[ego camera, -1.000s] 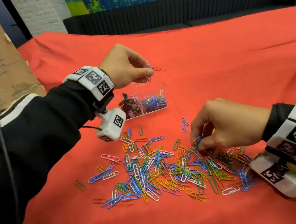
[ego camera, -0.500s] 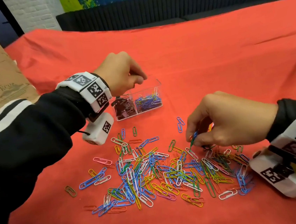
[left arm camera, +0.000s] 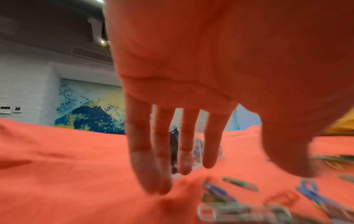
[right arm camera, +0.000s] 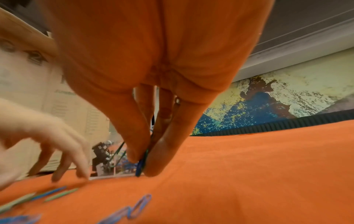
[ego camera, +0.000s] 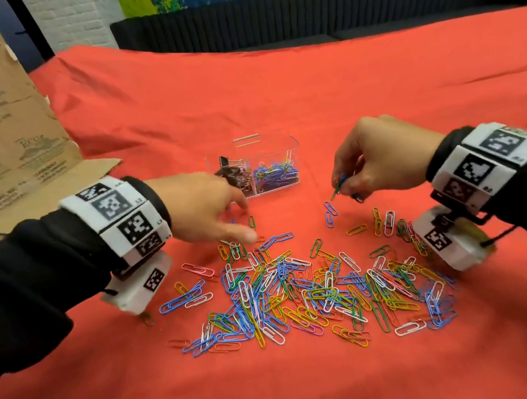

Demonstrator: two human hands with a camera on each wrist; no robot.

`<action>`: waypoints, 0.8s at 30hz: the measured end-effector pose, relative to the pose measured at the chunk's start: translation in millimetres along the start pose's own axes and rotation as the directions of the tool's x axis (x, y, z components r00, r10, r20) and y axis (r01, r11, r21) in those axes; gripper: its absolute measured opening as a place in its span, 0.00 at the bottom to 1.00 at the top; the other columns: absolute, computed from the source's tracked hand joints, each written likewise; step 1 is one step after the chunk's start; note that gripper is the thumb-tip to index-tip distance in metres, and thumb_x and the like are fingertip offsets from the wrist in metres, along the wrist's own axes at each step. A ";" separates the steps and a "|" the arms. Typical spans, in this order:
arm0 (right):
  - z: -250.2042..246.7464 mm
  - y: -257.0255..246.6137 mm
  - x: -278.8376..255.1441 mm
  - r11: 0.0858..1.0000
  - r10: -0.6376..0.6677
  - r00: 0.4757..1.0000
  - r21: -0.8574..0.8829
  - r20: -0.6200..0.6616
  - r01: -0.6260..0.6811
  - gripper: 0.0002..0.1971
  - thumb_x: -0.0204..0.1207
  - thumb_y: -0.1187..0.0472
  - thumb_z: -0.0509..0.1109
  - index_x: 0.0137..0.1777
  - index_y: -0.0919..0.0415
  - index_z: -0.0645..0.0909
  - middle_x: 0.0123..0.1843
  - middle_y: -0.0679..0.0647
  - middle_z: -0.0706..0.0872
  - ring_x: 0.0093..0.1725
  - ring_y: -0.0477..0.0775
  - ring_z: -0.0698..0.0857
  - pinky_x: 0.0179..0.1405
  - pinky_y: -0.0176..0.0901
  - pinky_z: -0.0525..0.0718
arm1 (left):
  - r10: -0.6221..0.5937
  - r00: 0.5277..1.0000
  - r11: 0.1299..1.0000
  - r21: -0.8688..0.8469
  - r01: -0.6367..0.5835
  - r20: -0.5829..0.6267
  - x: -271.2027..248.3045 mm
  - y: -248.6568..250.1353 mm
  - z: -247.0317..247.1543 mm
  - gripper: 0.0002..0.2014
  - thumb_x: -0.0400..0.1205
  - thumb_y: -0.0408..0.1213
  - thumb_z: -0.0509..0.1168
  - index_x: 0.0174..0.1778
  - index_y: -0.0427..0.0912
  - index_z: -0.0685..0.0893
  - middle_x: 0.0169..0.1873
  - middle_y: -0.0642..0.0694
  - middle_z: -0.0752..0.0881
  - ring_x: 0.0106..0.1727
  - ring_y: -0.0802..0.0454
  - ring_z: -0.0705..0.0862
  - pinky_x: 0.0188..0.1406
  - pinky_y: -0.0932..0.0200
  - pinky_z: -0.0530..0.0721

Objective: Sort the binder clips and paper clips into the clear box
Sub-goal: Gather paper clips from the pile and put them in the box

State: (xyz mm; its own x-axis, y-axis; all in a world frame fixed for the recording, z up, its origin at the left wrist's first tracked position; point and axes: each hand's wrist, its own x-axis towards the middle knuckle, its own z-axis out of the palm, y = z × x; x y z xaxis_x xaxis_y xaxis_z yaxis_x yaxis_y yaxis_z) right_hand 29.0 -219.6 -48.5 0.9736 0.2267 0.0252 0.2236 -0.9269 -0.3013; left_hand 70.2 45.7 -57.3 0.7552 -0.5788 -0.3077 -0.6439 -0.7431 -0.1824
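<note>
A red cloth covers the table; a wide scatter of paper clips lies on it just in front of the clear box, whose left compartment holds dark binder clips and right compartment paper clips. The left hand hovers at the pile's far edge, fingers straight and apart, holding nothing. The right hand pinches a few clips between thumb and fingertips. Clips that thin might slip loose mid-carry, or hook together and land in the wrong compartment
</note>
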 end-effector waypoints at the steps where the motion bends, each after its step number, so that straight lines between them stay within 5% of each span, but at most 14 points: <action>1: -3.8 -5.9 5.3 1.000 -0.011 1.000 0.000 -0.021 0.011 0.04 0.66 0.62 0.79 0.37 0.51 0.91 0.26 0.44 0.90 0.30 0.37 0.89 0.49 0.42 0.89 | -0.009 0.999 1.000 -0.021 0.010 0.051 -2.9 0.6 5.3 0.47 0.64 0.82 0.58 0.75 0.59 0.73 0.64 0.50 0.81 0.67 0.48 0.81 0.68 0.52 0.79; 3: -13.0 -20.3 18.3 0.999 -0.047 0.994 0.009 -0.096 0.048 0.04 0.67 0.62 0.78 0.39 0.52 0.92 0.27 0.45 0.90 0.32 0.38 0.90 0.49 0.39 0.87 | -0.014 0.997 0.996 -0.090 0.020 0.074 -8.6 2.9 15.5 0.59 0.52 0.87 0.56 0.78 0.60 0.68 0.66 0.51 0.75 0.70 0.50 0.77 0.72 0.51 0.77; 5: -20.4 -35.0 35.9 0.996 -0.087 0.976 -0.014 -0.199 0.086 0.06 0.67 0.62 0.77 0.42 0.53 0.93 0.30 0.47 0.90 0.37 0.46 0.90 0.45 0.37 0.84 | 0.011 0.999 0.990 -0.141 -0.006 0.035 -11.5 5.1 21.9 0.60 0.48 0.87 0.59 0.76 0.60 0.67 0.67 0.53 0.72 0.69 0.51 0.77 0.71 0.51 0.77; 8: -21.7 -50.1 67.8 0.987 -0.149 0.945 -0.096 -0.292 0.127 0.08 0.68 0.62 0.75 0.45 0.54 0.93 0.37 0.51 0.91 0.42 0.53 0.88 0.44 0.36 0.77 | 0.051 0.999 0.985 -0.167 -0.050 0.005 -12.5 10.9 22.2 0.50 0.54 0.80 0.69 0.69 0.59 0.72 0.60 0.53 0.76 0.60 0.52 0.80 0.64 0.52 0.81; 13: -10.0 -67.2 99.9 0.979 -0.145 0.965 -0.174 -0.219 0.108 0.09 0.67 0.67 0.75 0.39 0.50 0.91 0.30 0.47 0.86 0.40 0.55 0.88 0.44 0.43 0.86 | 0.103 0.993 0.961 -0.251 -0.116 -0.064 -11.4 20.5 20.2 0.26 0.67 0.60 0.79 0.56 0.55 0.81 0.50 0.53 0.85 0.35 0.66 0.77 0.42 0.62 0.76; 18: -3.6 -69.8 103.6 0.963 -0.154 0.973 -0.245 -0.170 0.110 0.09 0.67 0.67 0.74 0.41 0.52 0.93 0.38 0.53 0.92 0.42 0.59 0.90 0.46 0.49 0.90 | 0.121 0.986 0.963 -0.228 -0.145 -0.116 -10.0 22.8 22.8 0.19 0.71 0.55 0.78 0.52 0.52 0.83 0.47 0.53 0.86 0.39 0.57 0.78 0.40 0.63 0.72; 22: -8.7 -64.4 99.5 0.970 -0.130 0.969 -0.229 -0.211 0.080 0.08 0.67 0.64 0.77 0.44 0.52 0.92 0.42 0.55 0.92 0.44 0.61 0.89 0.49 0.52 0.90 | 0.133 0.981 0.953 -0.253 -0.166 -0.143 -11.4 22.8 22.7 0.18 0.73 0.52 0.78 0.55 0.50 0.85 0.46 0.54 0.88 0.39 0.59 0.78 0.35 0.67 0.71; 24: -13.8 -61.1 93.1 0.975 -0.127 0.958 -0.212 -0.258 0.072 0.10 0.67 0.65 0.75 0.45 0.52 0.92 0.42 0.55 0.92 0.45 0.60 0.88 0.49 0.49 0.89 | 0.133 0.979 0.946 -0.275 -0.172 -0.154 -13.6 22.8 22.1 0.15 0.74 0.50 0.77 0.54 0.51 0.86 0.45 0.55 0.88 0.37 0.61 0.79 0.40 0.66 0.75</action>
State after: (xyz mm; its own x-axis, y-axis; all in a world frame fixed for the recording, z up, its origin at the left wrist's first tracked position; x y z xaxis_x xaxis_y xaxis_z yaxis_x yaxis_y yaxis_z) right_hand 106.5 -146.0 -14.6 0.9156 0.2580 0.3084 0.2980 -0.9503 -0.0899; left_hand 42.5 44.1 -77.9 0.6725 -0.7175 -0.1816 -0.7051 -0.6957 0.1373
